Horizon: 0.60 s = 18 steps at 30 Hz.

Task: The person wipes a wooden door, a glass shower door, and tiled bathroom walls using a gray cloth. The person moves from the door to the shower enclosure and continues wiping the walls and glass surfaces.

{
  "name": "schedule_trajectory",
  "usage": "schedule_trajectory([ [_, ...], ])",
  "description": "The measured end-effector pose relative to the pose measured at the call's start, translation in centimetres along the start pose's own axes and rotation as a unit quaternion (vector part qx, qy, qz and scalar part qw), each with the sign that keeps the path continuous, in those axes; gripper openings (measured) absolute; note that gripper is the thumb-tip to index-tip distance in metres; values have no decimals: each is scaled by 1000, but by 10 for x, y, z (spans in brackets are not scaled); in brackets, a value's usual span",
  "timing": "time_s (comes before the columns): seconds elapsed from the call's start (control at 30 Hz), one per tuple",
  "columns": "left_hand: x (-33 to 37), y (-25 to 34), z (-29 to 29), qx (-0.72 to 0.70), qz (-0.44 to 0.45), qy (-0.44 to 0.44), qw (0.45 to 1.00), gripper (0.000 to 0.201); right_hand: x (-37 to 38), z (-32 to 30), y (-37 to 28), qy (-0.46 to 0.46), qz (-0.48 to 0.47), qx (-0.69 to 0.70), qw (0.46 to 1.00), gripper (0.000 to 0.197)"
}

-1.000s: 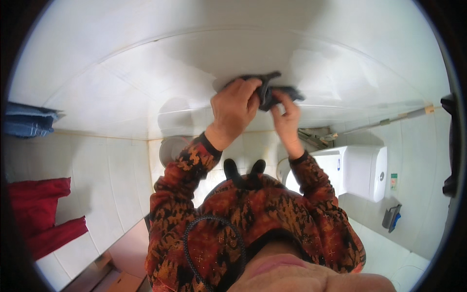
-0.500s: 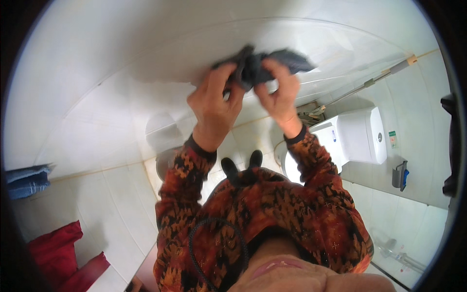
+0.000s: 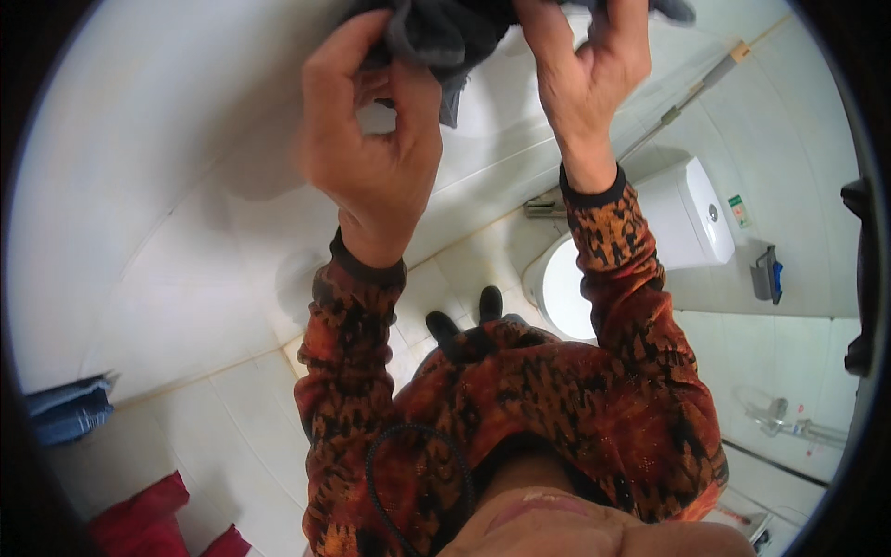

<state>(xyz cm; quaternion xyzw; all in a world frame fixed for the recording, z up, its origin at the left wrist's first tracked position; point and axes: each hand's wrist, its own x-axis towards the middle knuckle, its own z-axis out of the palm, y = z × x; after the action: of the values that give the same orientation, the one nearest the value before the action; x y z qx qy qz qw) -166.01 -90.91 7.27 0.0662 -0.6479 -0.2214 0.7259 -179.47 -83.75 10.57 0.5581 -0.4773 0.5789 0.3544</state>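
Note:
Both my hands are raised in front of me, gripping a dark grey cloth [image 3: 445, 37] that is bunched at the top edge of the picture. My left hand [image 3: 371, 148] pinches its left part between thumb and fingers. A loose corner hangs down beside that thumb. Further right, my right hand [image 3: 589, 84] is closed on the cloth too, its fingertips partly cut off by the edge. Behind the cloth stands a pale wall [image 3: 213, 121]. How the cloth is folded cannot be made out.
A white toilet [image 3: 691, 218] stands to the right, below a long pole [image 3: 673, 113] leaning at the wall. A grey holder [image 3: 767, 277] and shower fitting [image 3: 784, 422] are on the right wall. Blue denim [image 3: 70, 413] and red fabric [image 3: 144, 515] hang at left. Dark shoes [image 3: 444, 327] show below.
My hands and the cloth have moved up in the picture and look larger. The hands are further apart, and the cloth is spread wider between them.

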Motion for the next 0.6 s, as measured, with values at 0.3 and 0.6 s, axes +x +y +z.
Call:
schedule_trajectory([
  [0.3,-95,-20,2,81,-164,-184,966,22,-109,2,22,-86,48,-102,990,28],
  [0.6,-134,-29,28,98,-190,-251,944,22,-166,-38,58,-153,169,-68,971,31],
])
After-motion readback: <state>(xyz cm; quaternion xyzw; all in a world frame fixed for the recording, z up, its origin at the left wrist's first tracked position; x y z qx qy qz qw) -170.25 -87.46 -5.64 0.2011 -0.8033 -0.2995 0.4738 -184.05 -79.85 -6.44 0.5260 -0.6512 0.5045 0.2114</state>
